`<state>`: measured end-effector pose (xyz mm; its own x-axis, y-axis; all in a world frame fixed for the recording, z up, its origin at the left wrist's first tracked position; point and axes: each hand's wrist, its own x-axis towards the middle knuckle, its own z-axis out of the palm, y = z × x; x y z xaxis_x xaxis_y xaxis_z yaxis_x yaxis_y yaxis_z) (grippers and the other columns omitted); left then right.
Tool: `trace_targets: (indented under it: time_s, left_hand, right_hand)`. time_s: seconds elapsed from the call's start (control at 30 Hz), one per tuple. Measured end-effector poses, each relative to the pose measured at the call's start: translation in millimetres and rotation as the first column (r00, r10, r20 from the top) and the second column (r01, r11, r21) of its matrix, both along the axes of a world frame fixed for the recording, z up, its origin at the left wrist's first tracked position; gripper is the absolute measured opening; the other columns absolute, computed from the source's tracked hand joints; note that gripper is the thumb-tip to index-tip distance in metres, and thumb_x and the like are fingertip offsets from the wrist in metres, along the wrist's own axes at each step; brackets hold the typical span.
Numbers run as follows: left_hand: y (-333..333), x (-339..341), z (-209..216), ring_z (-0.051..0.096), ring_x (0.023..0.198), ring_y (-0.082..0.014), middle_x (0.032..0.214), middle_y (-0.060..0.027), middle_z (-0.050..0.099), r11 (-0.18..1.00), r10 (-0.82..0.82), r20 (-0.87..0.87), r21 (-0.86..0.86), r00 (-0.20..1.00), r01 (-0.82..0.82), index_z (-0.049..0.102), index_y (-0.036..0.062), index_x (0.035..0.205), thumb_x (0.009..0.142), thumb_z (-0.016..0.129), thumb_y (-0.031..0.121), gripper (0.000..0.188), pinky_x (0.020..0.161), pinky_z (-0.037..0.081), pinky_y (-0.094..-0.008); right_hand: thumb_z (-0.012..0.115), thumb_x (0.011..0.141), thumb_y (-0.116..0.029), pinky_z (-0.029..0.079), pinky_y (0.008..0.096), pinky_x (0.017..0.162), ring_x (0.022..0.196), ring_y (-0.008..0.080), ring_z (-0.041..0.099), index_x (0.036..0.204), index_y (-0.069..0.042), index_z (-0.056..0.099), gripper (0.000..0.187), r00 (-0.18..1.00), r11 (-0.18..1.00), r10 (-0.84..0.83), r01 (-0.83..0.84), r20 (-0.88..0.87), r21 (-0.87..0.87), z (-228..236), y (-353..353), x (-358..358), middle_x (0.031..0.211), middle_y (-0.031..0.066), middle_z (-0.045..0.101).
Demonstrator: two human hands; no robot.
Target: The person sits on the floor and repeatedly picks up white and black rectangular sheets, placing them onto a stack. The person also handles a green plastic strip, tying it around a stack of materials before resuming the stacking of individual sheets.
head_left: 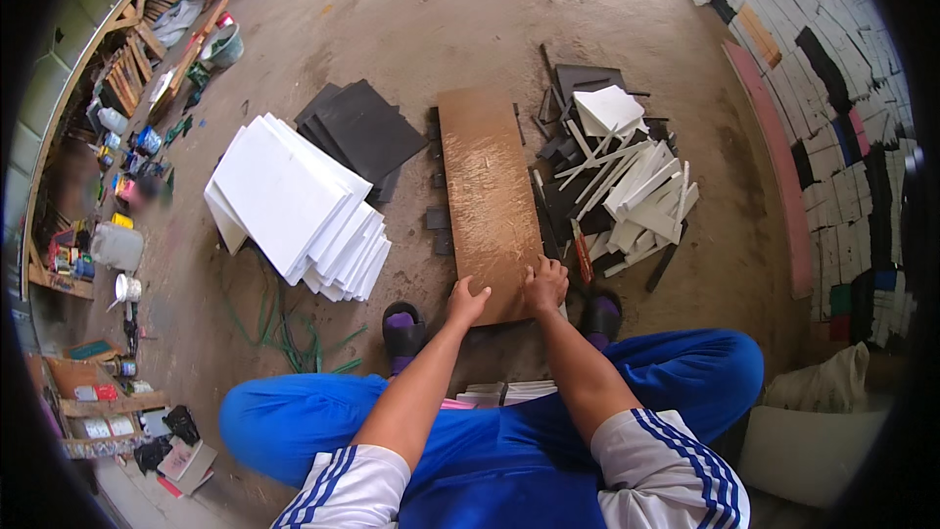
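- Hands first: the left hand [467,302] rests on the near end of a long brown board [487,198], fingers bent over its left corner; its grip is loose and clasps nothing, only pressing on the wood.
- The right hand [544,284] lies on the same near end, closer to the right edge, fingers spread flat on the surface, so its grip is likewise released and grasping nothing.
- The board lies flat on the concrete floor [441,20], running straight away from the person, its top scratched and scored.
- Small dark squares [438,218] sit just beside the left edge of the board.
- A fanned stack of white sheets [294,206] lies on the floor to the left, near the board but apart from it.
- Dark grey sheets [367,127] lie behind the white stack, partly under it.
- A heap of white and dark offcuts [617,186] lies just beside the right edge of the board.
- A knife with a red handle [582,260] lies at the foot of that heap, near the right hand.
- The person squats in blue trousers, with a dark sandal [402,328] on the left foot, close to the near end of the board.
- A green hose [279,333] curls on the floor under the near corner of the white stack.
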<state>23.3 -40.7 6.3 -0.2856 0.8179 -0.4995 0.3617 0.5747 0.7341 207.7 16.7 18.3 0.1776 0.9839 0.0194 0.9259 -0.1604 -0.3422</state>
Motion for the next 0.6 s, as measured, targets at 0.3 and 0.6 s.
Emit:
trace_targets:
  time_s: [0.3, 0.6]
  left_hand:
    - [11, -64, 22, 0.066, 0.118, -0.0382, 0.121, -0.0240, 0.070, 0.993, -0.099, 0.018, -0.059, 0.995, 0.100, 0.066, 0.0008, 0.124, 0.085, 0.066, 0.012, 0.040, 0.098, 0.051, -0.0445]
    - [-85, -215, 25, 0.070, 0.109, -0.0372, 0.114, -0.0213, 0.073, 0.939, 0.334, -0.129, -0.044, 0.934, -0.342, 0.077, 0.0110, 0.109, 0.084, 0.072, 0.022, 0.028, 0.094, 0.054, -0.0453]
  right_hand:
    - [0.065, 0.091, -0.014, 0.056, 0.0459, 0.081, 0.098, 0.0347, 0.069, 0.119, -0.009, 0.067, 0.029, 0.658, 0.719, 0.695, -0.645, -0.291, 0.260, 40, -7, -103, 0.102, 0.0134, 0.071]
    - [0.061, 0.095, -0.013, 0.055, 0.0464, 0.085, 0.098, 0.0386, 0.068, 0.126, -0.009, 0.064, 0.031, 0.271, 0.418, 0.868, -0.852, -0.415, 0.317, 79, -70, -241, 0.107, 0.0167, 0.070]
